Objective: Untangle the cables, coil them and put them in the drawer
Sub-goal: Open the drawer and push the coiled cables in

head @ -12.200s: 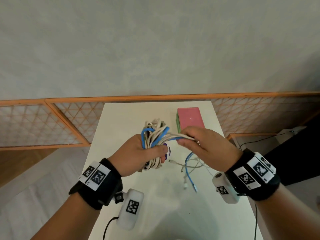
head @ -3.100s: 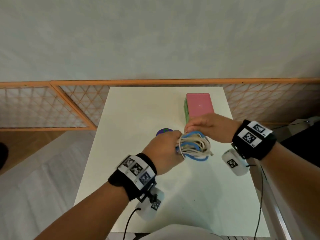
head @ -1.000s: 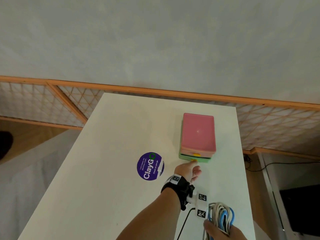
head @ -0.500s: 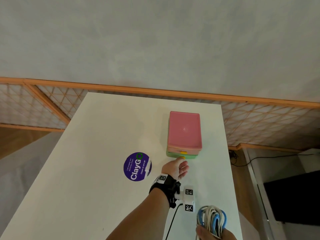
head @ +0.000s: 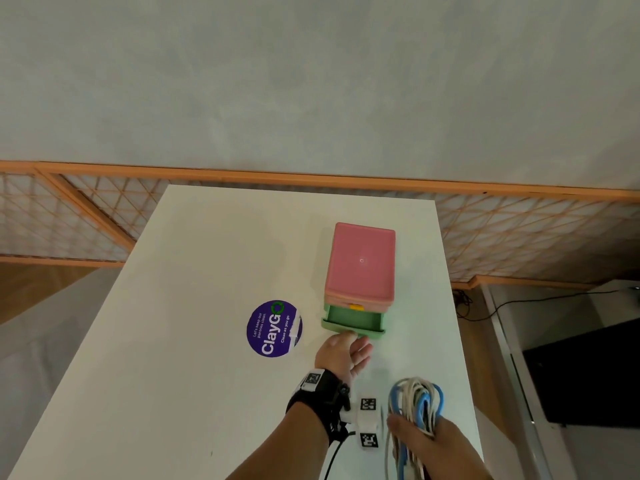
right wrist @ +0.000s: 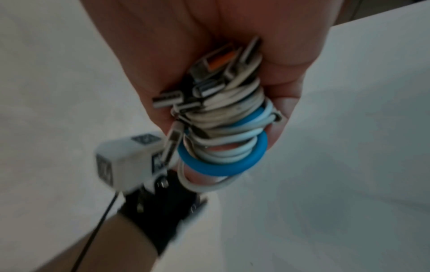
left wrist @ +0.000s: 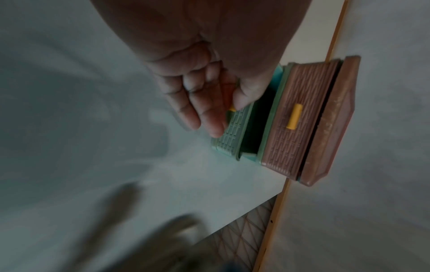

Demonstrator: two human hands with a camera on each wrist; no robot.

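Note:
A small drawer unit point(head: 360, 261) with a pink top stands on the white table point(head: 194, 358). Its green bottom drawer point(head: 353, 322) is pulled partly out, and its inside looks empty. My left hand point(head: 349, 338) pinches the yellow handle point(left wrist: 232, 108) on the green drawer front point(left wrist: 232, 132) between thumb and forefinger, with the other fingers straight. The pink upper drawer point(left wrist: 300, 117) is closed. Near the table's front right, my right hand point(head: 419, 434) grips a coiled bundle of white and blue cables point(head: 415, 400). Several plugs stick out of the cable bundle point(right wrist: 228, 110) by the palm.
A round purple sticker point(head: 274, 328) lies on the table left of the drawer. An orange lattice railing point(head: 311, 178) runs behind the table. The table's right edge is close to the right hand, with a dark object point(head: 588, 372) and a thin floor cable point(head: 519, 306) beyond it.
My left hand has pulled the green drawer out towards me; it was closed half a second ago. The right hand keeps the coil and has come a little further into view.

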